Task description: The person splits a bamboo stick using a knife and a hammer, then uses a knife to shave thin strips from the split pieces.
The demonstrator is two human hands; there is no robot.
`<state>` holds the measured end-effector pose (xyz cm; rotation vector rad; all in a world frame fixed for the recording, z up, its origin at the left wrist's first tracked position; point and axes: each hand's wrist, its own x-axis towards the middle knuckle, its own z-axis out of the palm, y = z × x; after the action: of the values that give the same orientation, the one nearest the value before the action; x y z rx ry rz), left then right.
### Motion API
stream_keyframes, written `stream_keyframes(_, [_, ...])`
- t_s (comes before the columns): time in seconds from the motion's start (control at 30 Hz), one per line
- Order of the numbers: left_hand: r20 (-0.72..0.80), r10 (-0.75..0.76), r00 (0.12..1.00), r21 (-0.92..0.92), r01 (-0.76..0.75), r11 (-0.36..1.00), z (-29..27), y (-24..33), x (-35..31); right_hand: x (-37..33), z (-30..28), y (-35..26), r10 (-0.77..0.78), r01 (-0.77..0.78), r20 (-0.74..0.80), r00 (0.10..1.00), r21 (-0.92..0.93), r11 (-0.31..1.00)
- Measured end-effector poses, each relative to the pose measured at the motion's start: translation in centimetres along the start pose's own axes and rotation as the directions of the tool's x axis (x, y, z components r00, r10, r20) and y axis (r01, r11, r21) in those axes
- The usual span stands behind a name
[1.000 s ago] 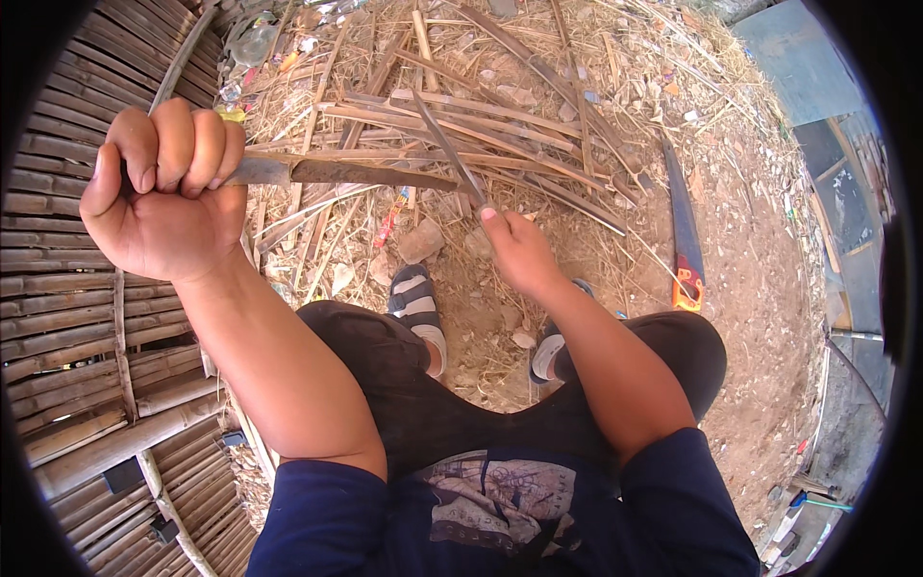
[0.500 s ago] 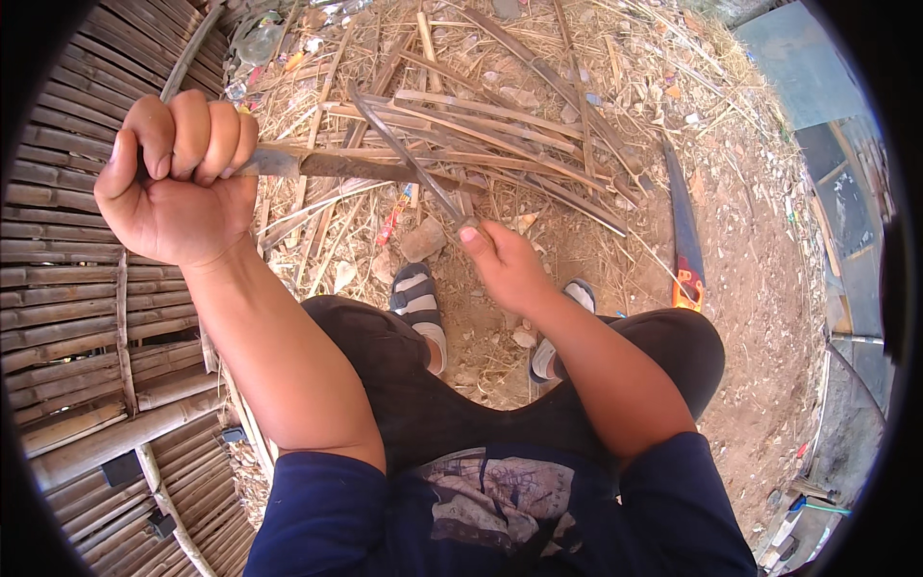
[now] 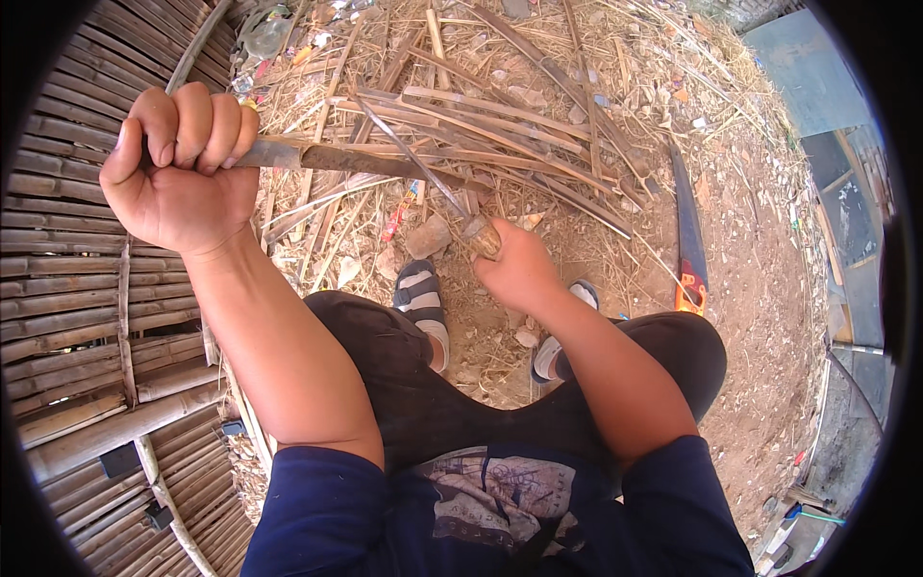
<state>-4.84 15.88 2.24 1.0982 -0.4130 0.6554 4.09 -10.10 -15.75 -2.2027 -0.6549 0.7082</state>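
Note:
My left hand (image 3: 183, 188), raised at the left, is closed around one end of a split bamboo strip (image 3: 361, 163). The strip runs rightward, roughly level, its far end over the ground between hand and feet. My right hand (image 3: 519, 271), in the middle, grips the wooden handle of a knife (image 3: 485, 237). Its long, narrow blade slants up and to the left, crossing the strip near its right part. Whether the blade touches the strip I cannot tell.
Cut bamboo slats (image 3: 510, 125) lie heaped ahead on straw-strewn ground. A handsaw (image 3: 688, 240) with an orange handle rests at the right. A slatted bamboo wall (image 3: 67, 279) stands close on the left. My sandalled feet (image 3: 420, 293) are below, beside a stone (image 3: 428, 238).
My right hand has turned and shifted slightly right and down, uncovering the knife's handle. The blade now looks thinner. My left hand, still on the bamboo strip, has barely moved.

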Motion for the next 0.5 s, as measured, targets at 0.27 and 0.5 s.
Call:
stream_keyframes(0.27, [0.073,-0.01,0.997,-0.019,0.012,1.0,0.8,-0.1,0.0,-1.9,-1.1,-2.3,-0.189,0.214,-0.2,0.961,0.109,0.971])
stream_keyframes(0.5, [-0.041,0.032,0.999,0.007,-0.031,0.999,0.1,-0.4,0.1,-0.3,0.0,1.0,0.003,-0.003,-0.001,1.0,-0.029,1.0])
